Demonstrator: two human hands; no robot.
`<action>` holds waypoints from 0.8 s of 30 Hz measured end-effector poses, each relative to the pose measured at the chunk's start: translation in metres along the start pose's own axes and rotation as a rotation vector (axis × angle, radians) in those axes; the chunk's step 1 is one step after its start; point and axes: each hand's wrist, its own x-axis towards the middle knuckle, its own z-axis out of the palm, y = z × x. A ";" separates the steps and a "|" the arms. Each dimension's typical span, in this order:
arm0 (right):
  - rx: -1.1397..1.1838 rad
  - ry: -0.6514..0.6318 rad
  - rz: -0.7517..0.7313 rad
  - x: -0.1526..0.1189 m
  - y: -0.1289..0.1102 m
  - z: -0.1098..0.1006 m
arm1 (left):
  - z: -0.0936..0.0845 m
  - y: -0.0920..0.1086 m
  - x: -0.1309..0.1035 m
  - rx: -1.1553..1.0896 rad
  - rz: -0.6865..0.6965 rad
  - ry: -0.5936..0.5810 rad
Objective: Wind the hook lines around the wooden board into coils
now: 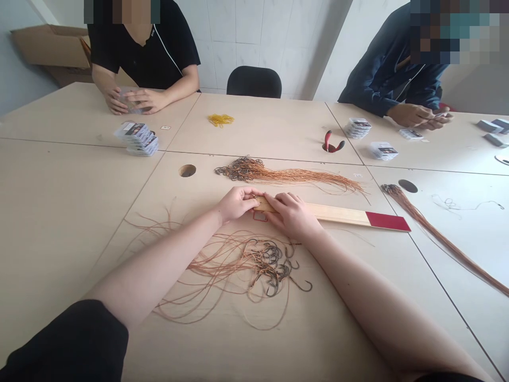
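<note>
A long wooden strip (pixel 338 214) with a dark red end (pixel 387 222) lies across the table in front of me. My left hand (pixel 238 204) is closed, its fingers pinched at the strip's left end. Beside it my right hand (pixel 292 214) presses on the strip, thumb and fingers closed around its edges. Whatever small piece sits between the fingertips is too small to make out. Nearer to me is a loose pile of dark hooks (pixel 274 262) with copper-coloured lines (pixel 210 265). Beyond the strip lies a gathered bundle of hooked lines (pixel 278 174).
Two people sit across the table (pixel 59 212), their hands on small items. Stacked clear boxes (pixel 139 140), yellow bands (pixel 220 120), red-handled pliers (pixel 328 142) and more boxes (pixel 358 128) stand beyond. Another line bundle (pixel 437 231) lies right. Round holes (pixel 187 171) pierce the tabletop.
</note>
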 end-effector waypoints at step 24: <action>-0.002 -0.026 -0.002 0.002 -0.001 -0.003 | -0.001 -0.001 0.000 -0.021 0.026 -0.024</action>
